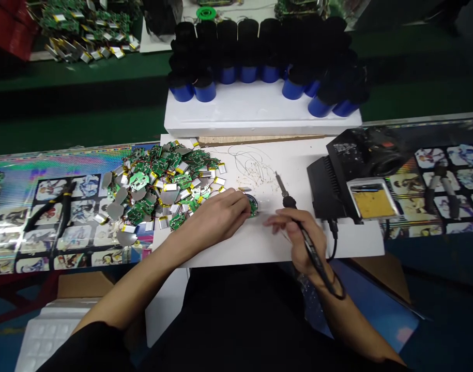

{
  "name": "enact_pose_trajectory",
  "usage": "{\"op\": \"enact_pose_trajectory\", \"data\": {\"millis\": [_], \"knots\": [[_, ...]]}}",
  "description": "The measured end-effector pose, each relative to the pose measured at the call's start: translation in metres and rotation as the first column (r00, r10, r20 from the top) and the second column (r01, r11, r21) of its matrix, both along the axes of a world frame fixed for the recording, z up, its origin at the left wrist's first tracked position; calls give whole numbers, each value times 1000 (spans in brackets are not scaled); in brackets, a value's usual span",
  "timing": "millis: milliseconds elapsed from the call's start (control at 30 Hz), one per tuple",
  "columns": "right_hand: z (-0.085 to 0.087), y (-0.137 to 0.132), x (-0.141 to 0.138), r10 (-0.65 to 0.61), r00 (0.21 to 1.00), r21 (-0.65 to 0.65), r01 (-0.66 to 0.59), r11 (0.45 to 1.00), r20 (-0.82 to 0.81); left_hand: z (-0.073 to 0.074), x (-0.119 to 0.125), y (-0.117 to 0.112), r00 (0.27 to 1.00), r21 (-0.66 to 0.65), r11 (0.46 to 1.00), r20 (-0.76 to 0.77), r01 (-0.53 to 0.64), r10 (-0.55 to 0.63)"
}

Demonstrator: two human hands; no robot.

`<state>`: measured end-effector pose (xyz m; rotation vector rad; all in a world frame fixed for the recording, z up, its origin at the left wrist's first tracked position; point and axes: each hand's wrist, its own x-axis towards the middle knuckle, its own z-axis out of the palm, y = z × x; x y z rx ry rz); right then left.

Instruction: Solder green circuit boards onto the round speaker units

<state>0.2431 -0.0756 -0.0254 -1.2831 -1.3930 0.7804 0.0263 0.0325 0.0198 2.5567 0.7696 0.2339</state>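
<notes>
My left hand [229,213] rests low over the white work board [228,253], its fingers closed on a small circuit board [254,205] that has a dark curved rim. Most of that board is hidden under the fingers. In my right hand [306,242] is a soldering iron [289,201], its metal tip pointing up and away, apart from the circuit board. A thin strand shows by the right fingers; I cannot tell whether they hold it. Left of my left hand lies a heap of green circuit boards [140,181] with silver battery packs attached.
Behind stand several black-and-blue cylinders [205,90] on a white foam slab [259,111]. To the right is a black soldering station [325,181] with a yellow sponge tray [371,203]. Thin wire [255,160] and crumbs lie mid-board. Pliers [52,206] lie left, cutters [441,191] right.
</notes>
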Motion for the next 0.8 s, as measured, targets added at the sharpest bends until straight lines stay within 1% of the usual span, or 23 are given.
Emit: {"op": "enact_pose_trajectory", "data": {"millis": [100, 167, 200, 267, 300, 367, 433, 467, 633, 800], "knots": [[6, -6, 10, -98, 974, -33, 94, 995, -203, -3, -1, -3, 998, -15, 999, 50, -32, 33], [11, -6, 18, -145, 960, -50, 137, 989, -239, -6, -1, -6, 994, -18, 998, 90, -62, 64], [13, -6, 22, -149, 964, -71, 137, 988, -219, -8, -1, -7, 991, -19, 997, 111, -76, 77], [17, -7, 30, -144, 984, -115, 131, 985, -109, -11, -2, -9, 984, -24, 995, 148, -97, 99], [19, -8, 33, -144, 989, -114, 138, 984, -44, -13, -2, -9, 981, -29, 994, 160, -104, 108], [21, -11, 38, -164, 985, -69, 167, 984, 53, -16, -3, -11, 978, -41, 993, 175, -113, 118], [22, -14, 41, -177, 981, -31, 180, 983, 79, -17, -3, -11, 976, -49, 992, 178, -119, 126], [23, -16, 41, -168, 982, -33, 171, 985, 82, -17, -3, -11, 976, -49, 992, 178, -119, 126], [32, -14, 41, -55, 990, -55, 62, 997, 127, -12, -3, -9, 984, -34, 993, 139, -111, 115], [36, -10, 39, -38, 978, -47, 49, 998, 204, -8, -2, -5, 993, -13, 998, 91, -69, 69]]}}
